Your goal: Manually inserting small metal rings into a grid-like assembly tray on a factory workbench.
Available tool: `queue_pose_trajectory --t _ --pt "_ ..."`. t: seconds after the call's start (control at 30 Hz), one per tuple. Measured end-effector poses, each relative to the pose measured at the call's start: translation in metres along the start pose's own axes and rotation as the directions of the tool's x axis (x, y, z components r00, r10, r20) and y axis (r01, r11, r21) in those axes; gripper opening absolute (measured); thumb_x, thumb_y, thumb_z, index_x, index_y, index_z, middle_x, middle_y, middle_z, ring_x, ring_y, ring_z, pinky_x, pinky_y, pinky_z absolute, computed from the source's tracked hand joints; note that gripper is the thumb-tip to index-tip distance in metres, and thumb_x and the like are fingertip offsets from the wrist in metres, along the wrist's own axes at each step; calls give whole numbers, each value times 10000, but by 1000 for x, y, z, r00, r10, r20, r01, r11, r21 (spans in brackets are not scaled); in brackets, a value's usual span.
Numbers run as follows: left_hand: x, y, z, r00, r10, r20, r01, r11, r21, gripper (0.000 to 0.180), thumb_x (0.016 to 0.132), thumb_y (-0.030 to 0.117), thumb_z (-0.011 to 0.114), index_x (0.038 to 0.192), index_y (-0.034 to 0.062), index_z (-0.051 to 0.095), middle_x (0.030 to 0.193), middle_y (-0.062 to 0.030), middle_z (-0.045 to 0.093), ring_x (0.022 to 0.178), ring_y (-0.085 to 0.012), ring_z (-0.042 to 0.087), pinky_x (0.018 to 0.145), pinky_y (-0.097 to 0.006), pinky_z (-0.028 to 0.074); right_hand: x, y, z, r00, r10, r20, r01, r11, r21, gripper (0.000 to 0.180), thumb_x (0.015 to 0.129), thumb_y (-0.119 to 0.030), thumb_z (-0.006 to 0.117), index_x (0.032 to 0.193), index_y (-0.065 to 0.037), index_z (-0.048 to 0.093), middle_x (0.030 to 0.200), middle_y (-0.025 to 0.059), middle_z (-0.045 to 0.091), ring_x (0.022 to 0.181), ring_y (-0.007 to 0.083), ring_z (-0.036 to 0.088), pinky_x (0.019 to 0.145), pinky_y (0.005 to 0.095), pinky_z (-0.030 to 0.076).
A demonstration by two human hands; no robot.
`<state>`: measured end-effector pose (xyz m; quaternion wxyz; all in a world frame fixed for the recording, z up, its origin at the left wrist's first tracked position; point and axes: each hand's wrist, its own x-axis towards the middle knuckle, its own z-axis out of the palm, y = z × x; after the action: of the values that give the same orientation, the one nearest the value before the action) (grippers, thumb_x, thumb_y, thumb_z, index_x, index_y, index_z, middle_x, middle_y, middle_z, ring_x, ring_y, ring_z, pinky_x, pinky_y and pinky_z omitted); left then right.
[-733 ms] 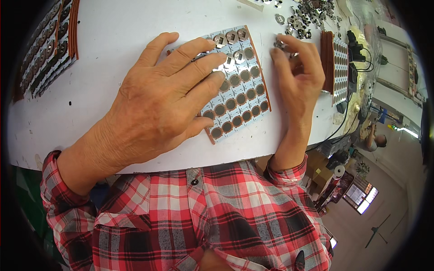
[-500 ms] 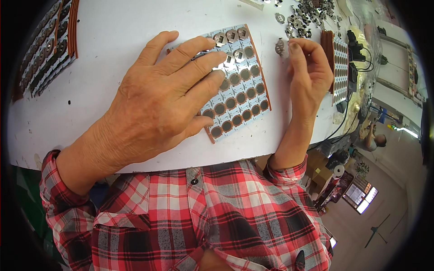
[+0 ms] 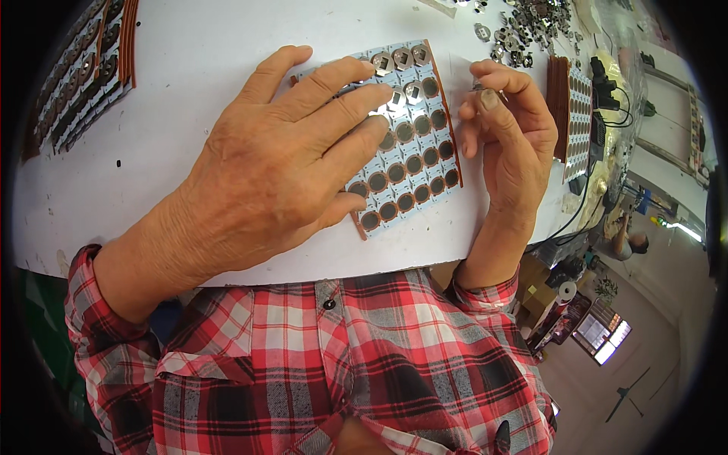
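Note:
A panel of light-blue circuit boards [image 3: 413, 146] lies slightly turned on the white table, with rows of dark round pads. Several round metal clips [image 3: 402, 58] with a square hole sit on its far rows. My left hand [image 3: 258, 159] lies spread over the panel's left side, fingertips on the clips and pads, hiding that part. Just off the panel's right edge, my right hand [image 3: 512, 125] is raised with thumb and forefinger pinched on a small metal clip [image 3: 478, 86]. Most of that clip is hidden by the fingers.
A pile of loose metal clips [image 3: 531, 26] lies at the far right. Beside it stands a stack of circuit board panels [image 3: 557, 110], with black plugs and cables [image 3: 604, 87] further right. More panels fitted with clips [image 3: 83, 72] are stacked at the far left.
My right hand has lifted the metal clip from the table beside the panel, its fingers now curled round it. The left hand stays spread on the panel.

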<state>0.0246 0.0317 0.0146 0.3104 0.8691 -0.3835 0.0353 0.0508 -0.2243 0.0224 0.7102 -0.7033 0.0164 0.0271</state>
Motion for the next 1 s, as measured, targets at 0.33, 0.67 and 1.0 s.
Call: queue_pose_trajectory --t 0.33,0.67,1.0 --pt "0 1 1 1000 -3 -18 2 1000 -18 643 580 213 901 1154 13 693 1354 -141 634 1355 -327 540 1148 -555 378 1 1 -4 990 80 116 -88 994 66 276 998 -22 643 1273 3 657 881 26 665 595 27 540 466 159 388" --pt "0 0 3 1000 -2 -19 1 1000 -26 626 590 210 894 1149 11 694 1353 -141 633 1355 -326 540 1143 -556 381 -2 4 11 1000 6 3 -6 977 -212 157 946 20 708 1092 16 765 850 24 707 587 14 546 499 147 400" --pt "0 0 4 1000 -5 -23 4 1000 -24 631 589 204 895 1152 -2 699 1363 -140 634 1364 -327 534 1157 -561 368 0 11 9 992 -106 69 124 921 -369 157 915 30 744 1069 19 770 860 7 712 691 22 587 579 151 432"
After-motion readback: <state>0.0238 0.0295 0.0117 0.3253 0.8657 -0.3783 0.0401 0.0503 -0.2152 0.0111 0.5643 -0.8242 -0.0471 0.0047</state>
